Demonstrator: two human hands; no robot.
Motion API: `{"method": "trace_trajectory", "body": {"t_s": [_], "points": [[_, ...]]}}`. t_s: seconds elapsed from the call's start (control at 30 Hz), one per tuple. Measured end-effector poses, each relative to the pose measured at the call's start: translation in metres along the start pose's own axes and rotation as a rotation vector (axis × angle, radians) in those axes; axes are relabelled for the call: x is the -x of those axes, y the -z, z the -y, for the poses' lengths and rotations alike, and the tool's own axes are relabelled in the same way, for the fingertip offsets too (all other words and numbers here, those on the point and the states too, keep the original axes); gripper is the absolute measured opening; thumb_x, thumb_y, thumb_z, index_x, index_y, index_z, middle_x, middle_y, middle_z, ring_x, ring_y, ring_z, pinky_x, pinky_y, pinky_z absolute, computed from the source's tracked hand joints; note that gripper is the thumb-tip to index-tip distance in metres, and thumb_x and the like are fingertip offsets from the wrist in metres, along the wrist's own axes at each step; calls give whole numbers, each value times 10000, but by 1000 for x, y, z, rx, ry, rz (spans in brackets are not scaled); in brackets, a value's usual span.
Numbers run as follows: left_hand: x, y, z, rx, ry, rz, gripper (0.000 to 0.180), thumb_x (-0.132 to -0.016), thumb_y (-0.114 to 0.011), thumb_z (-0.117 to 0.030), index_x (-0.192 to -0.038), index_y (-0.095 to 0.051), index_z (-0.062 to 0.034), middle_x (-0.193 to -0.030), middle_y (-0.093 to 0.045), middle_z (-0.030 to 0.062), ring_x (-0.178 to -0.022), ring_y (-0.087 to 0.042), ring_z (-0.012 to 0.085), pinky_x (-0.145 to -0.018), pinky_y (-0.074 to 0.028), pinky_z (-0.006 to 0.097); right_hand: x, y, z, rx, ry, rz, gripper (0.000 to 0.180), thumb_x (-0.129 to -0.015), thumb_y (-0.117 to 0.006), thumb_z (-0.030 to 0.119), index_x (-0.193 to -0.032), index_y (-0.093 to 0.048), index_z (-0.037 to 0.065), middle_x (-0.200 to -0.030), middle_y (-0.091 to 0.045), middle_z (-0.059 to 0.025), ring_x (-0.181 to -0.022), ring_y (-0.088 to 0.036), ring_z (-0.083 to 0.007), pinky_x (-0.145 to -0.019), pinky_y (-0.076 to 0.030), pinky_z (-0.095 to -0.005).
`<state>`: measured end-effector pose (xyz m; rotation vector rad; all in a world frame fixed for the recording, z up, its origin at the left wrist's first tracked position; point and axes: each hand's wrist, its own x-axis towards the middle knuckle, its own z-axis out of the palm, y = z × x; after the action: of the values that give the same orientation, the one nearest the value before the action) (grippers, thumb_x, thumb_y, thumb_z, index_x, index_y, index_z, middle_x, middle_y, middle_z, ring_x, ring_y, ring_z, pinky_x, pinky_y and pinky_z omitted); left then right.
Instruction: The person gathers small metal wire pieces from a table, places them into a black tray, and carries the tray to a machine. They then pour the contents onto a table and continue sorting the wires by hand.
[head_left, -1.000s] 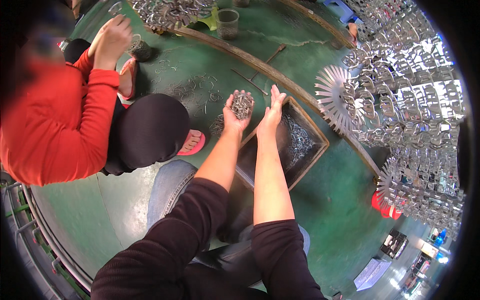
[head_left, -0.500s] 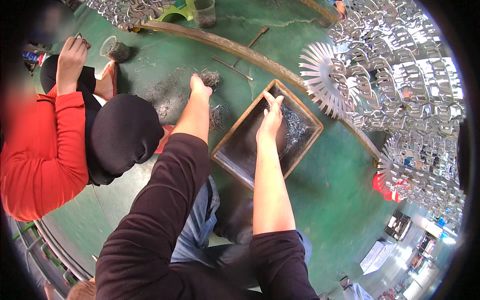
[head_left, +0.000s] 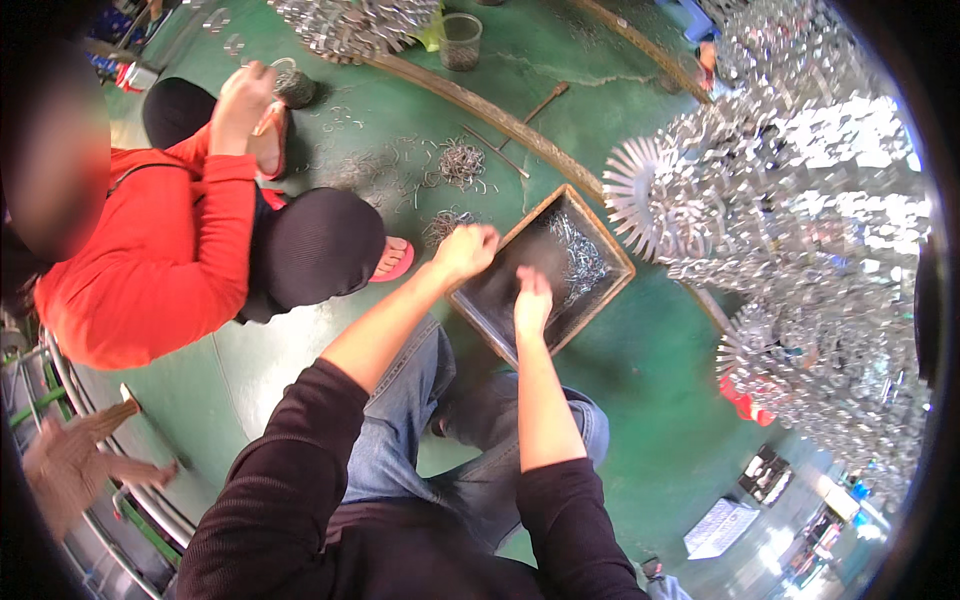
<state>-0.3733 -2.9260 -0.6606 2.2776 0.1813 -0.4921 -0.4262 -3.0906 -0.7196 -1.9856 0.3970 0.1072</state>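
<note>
A wooden-rimmed box [head_left: 588,331] stands tilted to my view on the floor, with a heap of small shiny metal hooks [head_left: 583,262] along its far right side. My left hand [head_left: 467,252] is at the box's left rim, its fingers curled in; what they hold, if anything, is hidden. Over the inside of the box is my right hand [head_left: 534,300], left of the hooks, its fingertips smeared by motion. Two loose piles of similar bent metal pieces, a farther one [head_left: 461,163] and a nearer one [head_left: 446,226], lie on the floor beyond my left hand.
On my left a co-worker in a red top [head_left: 170,255] sits close, one hand [head_left: 243,97] raised near a small tub [head_left: 293,86]. A curved wooden beam [head_left: 470,100] runs behind the box. Racks of hanging metal parts [head_left: 790,190] crowd the right. A T-shaped rod [head_left: 505,143] lies on the floor.
My left hand has come back from the farther pile to the box's left rim, its fingers now curled. My right hand has drawn nearer to me within the box. The view has shifted.
</note>
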Motion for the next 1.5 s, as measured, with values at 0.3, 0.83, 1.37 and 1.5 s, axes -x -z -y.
{"method": "trace_trajectory", "body": {"t_s": [0.3, 0.83, 1.37, 1.5], "points": [[222, 67, -14, -395, -95, -104, 473, -803, -550, -77, -1267, -454, -78, -1308, -446, 118, -1270, -379, 316, -1026, -292, 607, 179, 141, 109, 780, 435, 597, 132, -840, -562, 163, -778, -628, 67, -882, -594, -116, -908, -555, -321, -769, -476, -438], [526, 220, -35, 191, 822, -227, 312, -813, -516, -216, -1081, -663, -151, -1069, -656, 152, -997, -627, 314, -889, -500, 399, 251, 205, 387, 1028, 501, 1028, 199, -885, -503, 261, -930, -654, 139, -985, -637, -105, -951, -602, -310, -825, -484, -420], [847, 209, 164, 525, 1310, -245, 363, -775, -583, -339, -1073, -693, -163, -1129, -648, 127, -1065, -615, 261, -942, -465, 356, 356, 18, 403, 1466, 435, 1233, 375, -859, -437, 333, -1033, -662, 88, -1135, -614, -171, -1065, -572, -371, -911, -456, -462], [893, 286, 246, 364, 1343, -235, 352, -743, -505, -268, -973, -706, -93, -1048, -658, 171, -1036, -606, 335, -901, -480, 409, 485, -130, 470, 892, 563, 1437, 376, -871, -508, 362, -983, -640, 29, -1016, -644, -197, -980, -605, -363, -842, -478, -430]]}}
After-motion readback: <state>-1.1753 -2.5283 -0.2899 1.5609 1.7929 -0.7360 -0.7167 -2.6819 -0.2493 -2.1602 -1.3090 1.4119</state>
